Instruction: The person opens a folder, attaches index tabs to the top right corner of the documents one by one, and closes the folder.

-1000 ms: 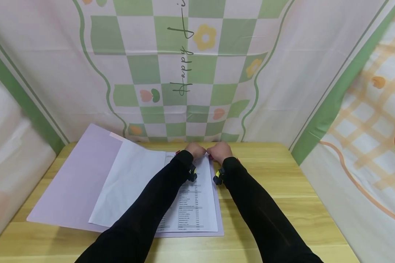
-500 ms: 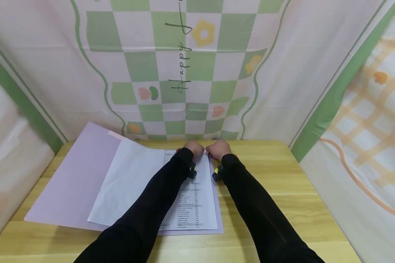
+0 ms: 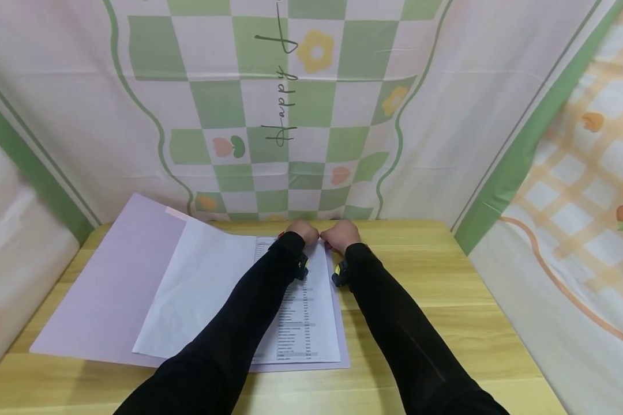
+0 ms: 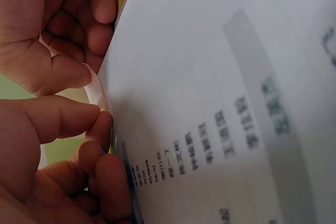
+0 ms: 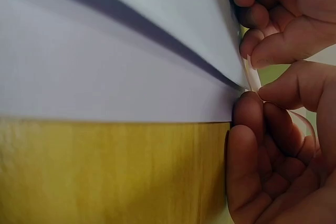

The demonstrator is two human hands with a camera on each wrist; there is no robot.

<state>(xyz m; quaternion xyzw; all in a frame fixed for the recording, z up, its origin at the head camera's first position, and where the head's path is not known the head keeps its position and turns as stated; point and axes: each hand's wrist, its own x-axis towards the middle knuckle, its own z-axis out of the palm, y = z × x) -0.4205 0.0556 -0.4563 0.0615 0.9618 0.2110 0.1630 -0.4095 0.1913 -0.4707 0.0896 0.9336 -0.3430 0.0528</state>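
A lilac folder point(image 3: 104, 288) lies spread out on the wooden table, its left cover partly raised. Inside is a blank white sheet point(image 3: 197, 288), and to its right a printed sheet point(image 3: 319, 323) with rows of text. Both hands meet at the far edge of the printed sheet. My left hand point(image 3: 303, 232) and right hand point(image 3: 342, 235) each pinch a thin pale strip point(image 4: 95, 90) between thumb and finger. In the right wrist view the strip point(image 5: 253, 75) spans the short gap between the fingertips, beside the sheet's corner. Its attachment is unclear.
The wooden table point(image 3: 420, 288) extends to the right of the folder. Behind it hangs a checked green and white cloth point(image 3: 270, 184). Another patterned cloth point(image 3: 576, 259) hangs at the right. A small pinkish strip point(image 3: 175, 213) shows at the left cover's top edge.
The head view has shifted slightly. Both hands stay at the sheet's far edge, with no clear change in their hold; folder and sheets keep their layout.
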